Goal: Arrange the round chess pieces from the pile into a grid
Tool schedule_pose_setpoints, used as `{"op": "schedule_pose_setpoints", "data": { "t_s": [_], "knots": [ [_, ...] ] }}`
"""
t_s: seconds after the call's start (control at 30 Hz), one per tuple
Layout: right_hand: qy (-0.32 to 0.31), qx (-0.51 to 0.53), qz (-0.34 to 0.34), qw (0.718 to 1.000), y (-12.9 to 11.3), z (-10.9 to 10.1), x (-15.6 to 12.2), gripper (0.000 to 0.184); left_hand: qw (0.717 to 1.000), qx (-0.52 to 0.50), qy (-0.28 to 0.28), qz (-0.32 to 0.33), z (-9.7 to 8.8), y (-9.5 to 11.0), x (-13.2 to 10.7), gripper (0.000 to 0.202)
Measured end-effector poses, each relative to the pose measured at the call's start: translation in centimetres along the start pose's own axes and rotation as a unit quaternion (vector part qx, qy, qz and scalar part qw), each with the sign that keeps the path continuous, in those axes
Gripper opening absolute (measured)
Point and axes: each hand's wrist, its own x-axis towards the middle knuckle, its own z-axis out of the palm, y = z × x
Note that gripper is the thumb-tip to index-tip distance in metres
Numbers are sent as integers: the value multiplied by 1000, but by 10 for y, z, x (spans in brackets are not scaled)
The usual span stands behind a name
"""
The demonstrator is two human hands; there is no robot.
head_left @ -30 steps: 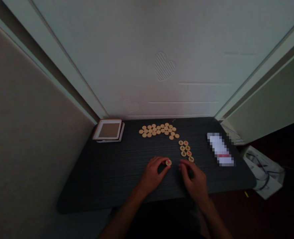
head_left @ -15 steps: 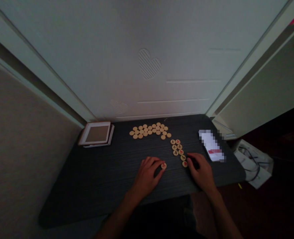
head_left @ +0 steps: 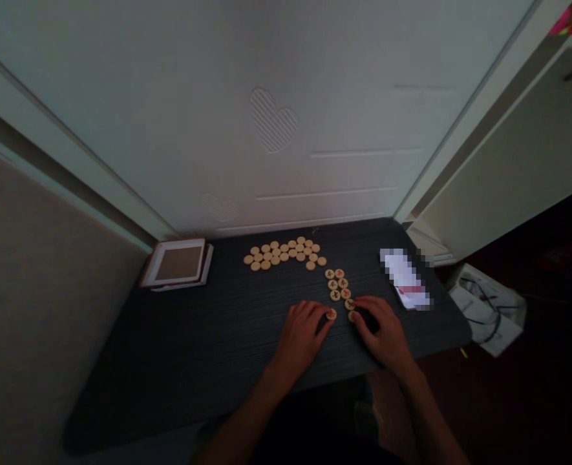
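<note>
Below a pale, heart-embossed panel (head_left: 193, 116), a dark bench (head_left: 193, 361) carries a far cluster of plain-topped discs (head_left: 275, 260) and, nearer and to the right, a double row of marked discs (head_left: 344, 283). The left hand (head_left: 302, 330) has its fingers pinching a red-marked disc (head_left: 331, 314) just left of the row's near end; the right hand (head_left: 384, 336) has thumb and forefinger parted at the row's two nearest discs (head_left: 348, 305), gripping or not I cannot tell. With the hands this close, a stray nudge could skew the row, or a loose pinch drop the held piece.

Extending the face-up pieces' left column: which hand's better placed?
Probably the left hand: it holds a red-marked piece just below the left column. The right hand is at the right column.
</note>
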Motion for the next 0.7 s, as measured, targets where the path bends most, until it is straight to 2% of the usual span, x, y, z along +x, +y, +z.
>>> {"op": "schedule_pose_setpoints", "data": {
  "t_s": [0.3,0.7],
  "knots": [
    [3,-6,-7,1000,3,2,-1,20,1000,10,8,10,10,3,9,15],
    [-10,-12,-25,1000,2,1,1,22,1000,14,10,8,8,5,14,18]
  ]
}}
